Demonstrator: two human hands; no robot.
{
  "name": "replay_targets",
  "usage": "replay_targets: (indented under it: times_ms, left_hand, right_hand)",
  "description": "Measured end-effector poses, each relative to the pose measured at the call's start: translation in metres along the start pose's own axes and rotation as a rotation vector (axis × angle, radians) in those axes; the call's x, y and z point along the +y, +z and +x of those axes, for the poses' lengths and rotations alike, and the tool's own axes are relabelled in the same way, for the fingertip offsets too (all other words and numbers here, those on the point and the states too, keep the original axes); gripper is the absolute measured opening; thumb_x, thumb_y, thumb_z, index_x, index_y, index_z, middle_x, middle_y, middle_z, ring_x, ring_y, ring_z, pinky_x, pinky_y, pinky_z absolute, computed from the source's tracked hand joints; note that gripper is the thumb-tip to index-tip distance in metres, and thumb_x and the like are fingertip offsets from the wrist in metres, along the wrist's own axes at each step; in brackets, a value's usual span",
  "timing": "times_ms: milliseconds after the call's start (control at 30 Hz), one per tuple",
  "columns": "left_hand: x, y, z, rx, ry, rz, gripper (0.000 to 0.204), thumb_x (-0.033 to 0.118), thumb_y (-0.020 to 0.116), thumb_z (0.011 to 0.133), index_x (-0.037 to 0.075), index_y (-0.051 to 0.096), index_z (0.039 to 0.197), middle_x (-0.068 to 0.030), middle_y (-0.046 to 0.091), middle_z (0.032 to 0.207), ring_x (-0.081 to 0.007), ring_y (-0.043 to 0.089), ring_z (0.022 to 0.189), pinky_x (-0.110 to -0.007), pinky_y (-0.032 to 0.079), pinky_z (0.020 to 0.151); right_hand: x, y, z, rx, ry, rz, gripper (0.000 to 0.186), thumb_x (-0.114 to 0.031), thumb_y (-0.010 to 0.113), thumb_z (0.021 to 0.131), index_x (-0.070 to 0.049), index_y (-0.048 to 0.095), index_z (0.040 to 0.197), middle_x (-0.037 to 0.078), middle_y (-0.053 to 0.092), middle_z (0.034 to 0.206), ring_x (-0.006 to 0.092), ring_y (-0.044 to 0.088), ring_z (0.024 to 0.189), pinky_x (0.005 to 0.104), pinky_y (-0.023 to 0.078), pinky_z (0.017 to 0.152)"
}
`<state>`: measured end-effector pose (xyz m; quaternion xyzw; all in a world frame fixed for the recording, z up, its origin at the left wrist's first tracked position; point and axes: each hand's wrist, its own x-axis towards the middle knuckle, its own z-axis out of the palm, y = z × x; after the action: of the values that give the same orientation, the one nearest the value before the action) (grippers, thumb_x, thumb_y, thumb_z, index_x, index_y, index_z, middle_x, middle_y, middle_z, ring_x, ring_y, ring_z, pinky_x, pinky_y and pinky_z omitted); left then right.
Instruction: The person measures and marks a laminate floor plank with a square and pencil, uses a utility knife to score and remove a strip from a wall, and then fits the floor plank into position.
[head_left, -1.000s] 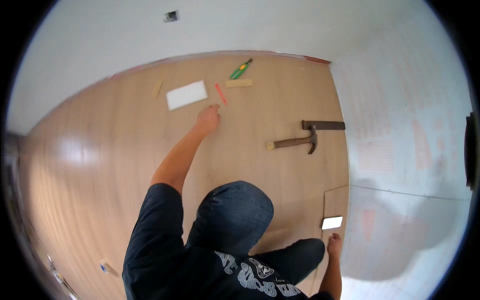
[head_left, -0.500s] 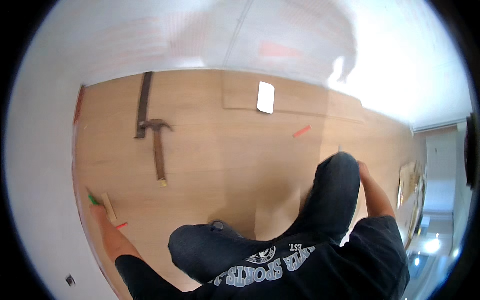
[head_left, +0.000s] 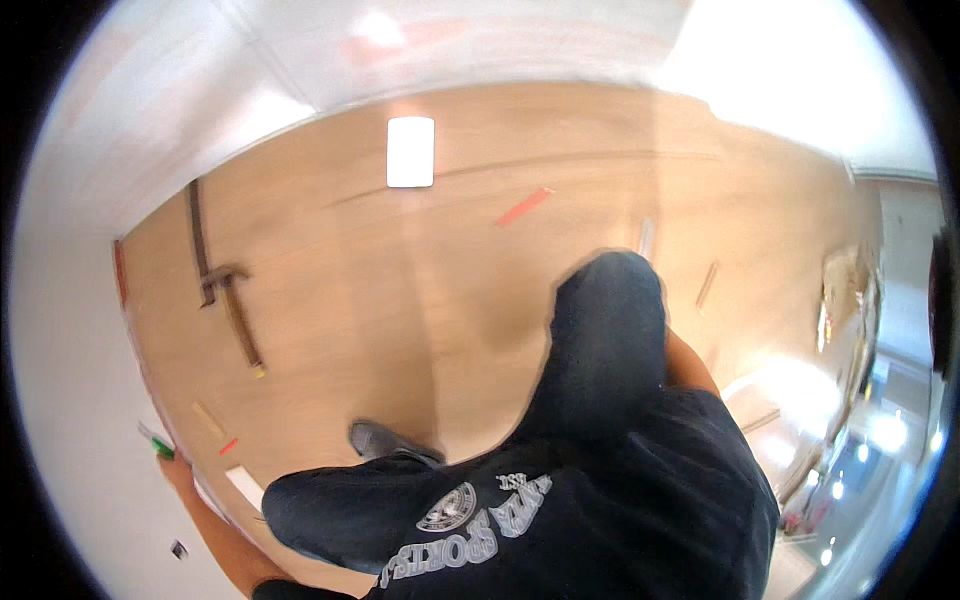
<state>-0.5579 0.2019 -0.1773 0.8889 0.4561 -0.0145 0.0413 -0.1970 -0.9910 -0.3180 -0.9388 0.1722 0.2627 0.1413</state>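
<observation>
My left hand (head_left: 176, 470) grips a green-handled tool (head_left: 163, 446) with a pointed end, blurred, by the left wall. Near it lie a narrow wood piece (head_left: 208, 419), a short red stick (head_left: 228, 446) and a white rectangular piece (head_left: 243, 486). My right forearm (head_left: 692, 362) shows beside my raised knee (head_left: 607, 300), which hides that hand; a thin pale object (head_left: 646, 235) juts out beyond the knee. A claw hammer (head_left: 240, 325) rests against a dark metal square (head_left: 197, 225). A bright white rectangle (head_left: 410, 150) and a red strip (head_left: 523, 205) lie farther forward.
Pale walls (head_left: 70, 380) border the wood-look floor (head_left: 480, 130) at left and front, with a long seam near the front wall. At right are a thin strip (head_left: 707, 285), leaning or piled material (head_left: 840, 290) and bright glare.
The view has swung round rightward. My left hand has moved from beside the red stick and white piece to take hold of the green tool. My right hand has gone behind the knee.
</observation>
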Motion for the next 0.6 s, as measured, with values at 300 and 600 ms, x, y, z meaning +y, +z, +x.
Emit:
replay_targets:
  times_ms: [300,600]
  left_hand:
    - [0.209,-0.177,-0.134,0.163,0.012,-0.075,0.052,0.037,0.061,0.104,-0.006,0.059,0.133,-0.0254,0.062,0.126,-0.0392,0.06,0.116,-0.046,0.046,0.102]
    - [0.559,-0.246,-0.153,0.189,0.15,-0.538,0.041,0.024,0.071,0.098,-0.001,0.063,0.129,-0.0086,0.071,0.109,-0.0137,0.065,0.092,-0.029,0.052,0.083]
  right_hand:
    - [0.048,-0.026,0.041,0.074,-0.138,-0.382,0.064,-0.03,0.071,0.09,-0.008,0.042,0.144,0.023,0.043,0.149,0.0459,0.049,0.134,0.0532,0.047,0.108]
    - [0.043,-0.132,0.132,-0.163,-0.024,-0.504,0.052,-0.032,0.068,0.096,-0.003,0.053,0.136,0.022,0.058,0.14,0.0377,0.058,0.128,0.0466,0.051,0.104]
